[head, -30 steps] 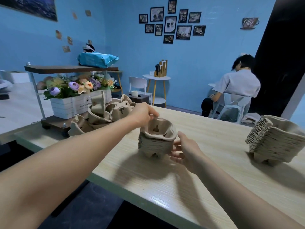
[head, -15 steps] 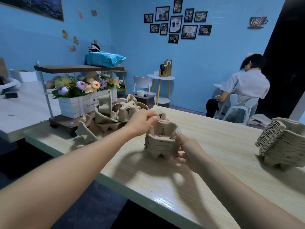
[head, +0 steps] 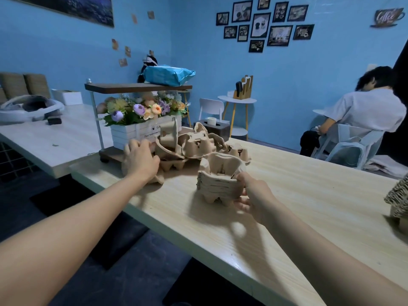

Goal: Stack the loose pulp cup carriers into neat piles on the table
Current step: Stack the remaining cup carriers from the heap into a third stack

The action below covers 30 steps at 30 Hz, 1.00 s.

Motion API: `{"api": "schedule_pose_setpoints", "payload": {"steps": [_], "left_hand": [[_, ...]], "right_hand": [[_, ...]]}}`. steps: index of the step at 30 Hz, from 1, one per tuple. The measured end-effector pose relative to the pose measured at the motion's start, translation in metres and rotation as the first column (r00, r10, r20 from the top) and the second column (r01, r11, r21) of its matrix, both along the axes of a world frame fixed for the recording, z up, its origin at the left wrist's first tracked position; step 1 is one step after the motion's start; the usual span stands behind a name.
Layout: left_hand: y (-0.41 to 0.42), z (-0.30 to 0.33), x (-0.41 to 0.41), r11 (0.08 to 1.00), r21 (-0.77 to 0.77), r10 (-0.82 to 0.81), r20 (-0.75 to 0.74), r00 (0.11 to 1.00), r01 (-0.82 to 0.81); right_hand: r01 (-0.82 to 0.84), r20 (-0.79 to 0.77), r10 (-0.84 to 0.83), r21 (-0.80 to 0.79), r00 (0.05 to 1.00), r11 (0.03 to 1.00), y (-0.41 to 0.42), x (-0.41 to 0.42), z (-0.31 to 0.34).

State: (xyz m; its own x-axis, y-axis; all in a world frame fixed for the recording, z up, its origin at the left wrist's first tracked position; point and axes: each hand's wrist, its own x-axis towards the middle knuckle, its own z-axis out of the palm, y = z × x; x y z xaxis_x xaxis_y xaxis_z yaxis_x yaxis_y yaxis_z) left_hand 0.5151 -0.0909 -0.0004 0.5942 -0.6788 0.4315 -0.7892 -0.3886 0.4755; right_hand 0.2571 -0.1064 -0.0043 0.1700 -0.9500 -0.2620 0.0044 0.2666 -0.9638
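Pulp-brown, a nested stack of carriers (head: 220, 180) stands on the pale wood tabletop (head: 298, 208), well in from the near edge. The right hand (head: 254, 195) grips its right side, thumb curled at the rim. At ten o'clock from the stack lies the loose carrier heap (head: 194, 146), where the left hand (head: 139, 160) rests with fingers bent; what it holds, if anything, I cannot tell. At three o'clock, past open wood, another stack (head: 398, 195) meets the frame edge.
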Motion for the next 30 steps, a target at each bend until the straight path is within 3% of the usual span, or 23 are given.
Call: {"api": "schedule_pose_setpoints", "payload": {"steps": [10, 23, 26, 30], "left_hand": [[0.000, -0.001, 0.021, 0.998, 0.017, 0.067, -0.233, 0.970, -0.065], [0.041, 0.008, 0.021, 0.994, -0.102, -0.002, -0.328, 0.945, -0.034], [0.048, 0.008, 0.015, 0.989, -0.150, -0.064, -0.404, 0.913, 0.003], [0.051, 0.016, -0.005, 0.947, -0.297, -0.276, -0.558, 0.783, 0.122]], "right_hand": [[0.023, 0.004, -0.023, 0.017, 1.000, 1.000, -0.009, 0.002, -0.006], [0.076, -0.032, -0.076, 0.007, 0.997, 0.997, -0.003, 0.001, -0.004], [0.086, -0.033, -0.086, 0.007, 0.996, 0.996, -0.001, -0.003, -0.003], [0.099, -0.019, -0.099, 0.010, 0.995, 0.995, 0.004, -0.011, -0.001]]}}
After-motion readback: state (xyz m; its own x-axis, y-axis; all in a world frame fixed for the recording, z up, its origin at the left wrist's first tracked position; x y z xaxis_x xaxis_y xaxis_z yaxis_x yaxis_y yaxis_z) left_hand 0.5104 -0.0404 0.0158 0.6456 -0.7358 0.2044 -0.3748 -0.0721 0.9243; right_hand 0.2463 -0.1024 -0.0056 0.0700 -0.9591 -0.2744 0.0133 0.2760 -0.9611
